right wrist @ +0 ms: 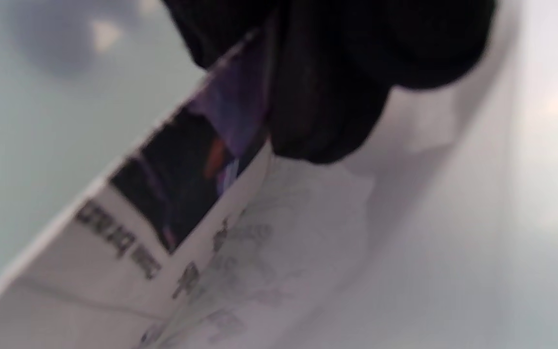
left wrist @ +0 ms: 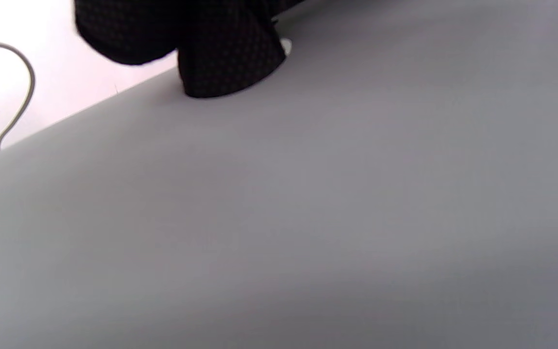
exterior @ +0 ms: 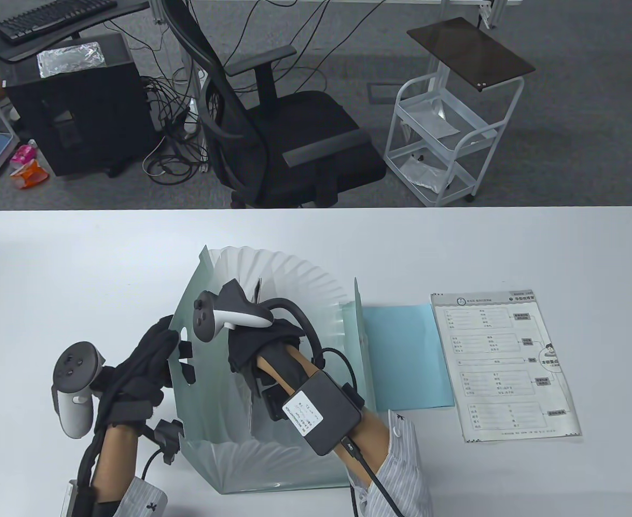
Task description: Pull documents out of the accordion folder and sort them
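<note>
A translucent pale-green accordion folder (exterior: 289, 280) stands fanned open at the table's middle. My left hand (exterior: 148, 358) grips its left cover (exterior: 197, 388), fingers over the cover's edge; in the left wrist view a gloved finger (left wrist: 225, 63) presses on the grey cover (left wrist: 308, 218). My right hand (exterior: 256, 328) reaches down into the folder's pockets. In the right wrist view its fingers (right wrist: 322, 97) pinch the top edge of a printed document (right wrist: 201, 203) with a dark picture, inside a pocket. A printed form sheet (exterior: 504, 366) and a blue sheet (exterior: 407, 355) lie flat to the folder's right.
The white table (exterior: 51, 269) reaches to both sides of the folder. Behind the far edge stand a black office chair (exterior: 289, 134) and a white cart (exterior: 445, 140) on the floor.
</note>
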Tool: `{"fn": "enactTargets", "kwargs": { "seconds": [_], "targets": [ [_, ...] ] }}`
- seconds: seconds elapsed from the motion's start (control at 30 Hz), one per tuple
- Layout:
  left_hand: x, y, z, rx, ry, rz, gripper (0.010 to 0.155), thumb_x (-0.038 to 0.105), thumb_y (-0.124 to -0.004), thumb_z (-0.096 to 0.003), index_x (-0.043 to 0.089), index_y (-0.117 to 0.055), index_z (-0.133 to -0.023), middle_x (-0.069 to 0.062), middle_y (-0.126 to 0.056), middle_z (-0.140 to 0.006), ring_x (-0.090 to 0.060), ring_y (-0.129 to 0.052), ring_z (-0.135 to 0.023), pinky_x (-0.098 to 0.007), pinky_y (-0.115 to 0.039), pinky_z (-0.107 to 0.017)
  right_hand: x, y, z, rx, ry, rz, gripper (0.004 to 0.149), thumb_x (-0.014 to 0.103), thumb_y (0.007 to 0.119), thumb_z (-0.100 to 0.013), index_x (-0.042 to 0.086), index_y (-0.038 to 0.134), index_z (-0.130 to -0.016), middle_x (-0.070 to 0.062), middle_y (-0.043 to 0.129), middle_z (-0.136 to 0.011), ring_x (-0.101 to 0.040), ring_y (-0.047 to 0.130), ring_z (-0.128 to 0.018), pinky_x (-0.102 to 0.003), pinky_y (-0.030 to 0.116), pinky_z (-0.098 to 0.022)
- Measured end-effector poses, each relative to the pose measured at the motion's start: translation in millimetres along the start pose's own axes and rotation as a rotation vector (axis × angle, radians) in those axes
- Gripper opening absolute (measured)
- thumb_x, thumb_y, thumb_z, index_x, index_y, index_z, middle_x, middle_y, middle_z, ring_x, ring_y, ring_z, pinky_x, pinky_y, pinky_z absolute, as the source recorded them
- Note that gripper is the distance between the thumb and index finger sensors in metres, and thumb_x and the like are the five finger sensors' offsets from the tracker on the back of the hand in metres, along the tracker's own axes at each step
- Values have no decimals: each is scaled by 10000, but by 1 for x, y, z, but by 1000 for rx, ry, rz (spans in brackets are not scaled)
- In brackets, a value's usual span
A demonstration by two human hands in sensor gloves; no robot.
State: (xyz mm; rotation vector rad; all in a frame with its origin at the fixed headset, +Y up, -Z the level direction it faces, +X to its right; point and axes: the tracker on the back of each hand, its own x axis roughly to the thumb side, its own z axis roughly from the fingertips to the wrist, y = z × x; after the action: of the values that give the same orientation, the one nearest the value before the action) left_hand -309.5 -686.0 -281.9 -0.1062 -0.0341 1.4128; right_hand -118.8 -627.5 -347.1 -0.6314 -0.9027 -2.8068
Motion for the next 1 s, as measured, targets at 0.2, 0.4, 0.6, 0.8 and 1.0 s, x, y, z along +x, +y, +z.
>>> {"fn": "enactTargets", "kwargs": {
  "seconds": [0.2,0.4,0.6,0.8,1.0],
  "targets": [
    [0,0,0,-1,-1,-3,712,532,-534,-678,33,-404,-1169,-237,-735,-955,-203,-977,-548,-479,-789,-471,-10,-7,13,-113,37,-5,517,214,696,-460,165,577,-961,-92,920,-700,-161,1006,-348,-226,883,-233],
    [0,1,0,2,2,1,711,532,-534,-677,34,-406,-1168,-237,-736,-956,-204,-977,-549,-479,-789,-471,-26,-17,41,-288,91,-8,693,222,712,-452,177,310,-1014,-75,931,-686,-143,1010,-328,-215,887,-220],
    [0,1,0,2,1,-1,710,533,-535,-677,36,-407,-1168,-237,-735,-956,-203,-977,-550,-479,-789,-472,-44,-25,63,-401,155,-51,820,237,736,-435,-73,203,-976,-55,925,-676,-125,1017,-307,-201,895,-203],
    [-1,2,0,3,2,4,712,533,-534,-677,35,-405,-1169,-236,-734,-958,-203,-977,-550,-480,-788,-473,-66,-31,82,-429,179,-149,827,240,754,-424,-149,249,-951,-49,940,-656,-124,1029,-288,-199,903,-191],
    [0,2,1,3,3,4,712,534,-534,-677,35,-407,-1168,-236,-734,-958,-202,-976,-552,-480,-788,-473,-90,-33,98,-402,154,-263,662,243,758,-423,-86,504,-938,-37,968,-641,-124,1042,-291,-198,916,-196]
  ]
}}
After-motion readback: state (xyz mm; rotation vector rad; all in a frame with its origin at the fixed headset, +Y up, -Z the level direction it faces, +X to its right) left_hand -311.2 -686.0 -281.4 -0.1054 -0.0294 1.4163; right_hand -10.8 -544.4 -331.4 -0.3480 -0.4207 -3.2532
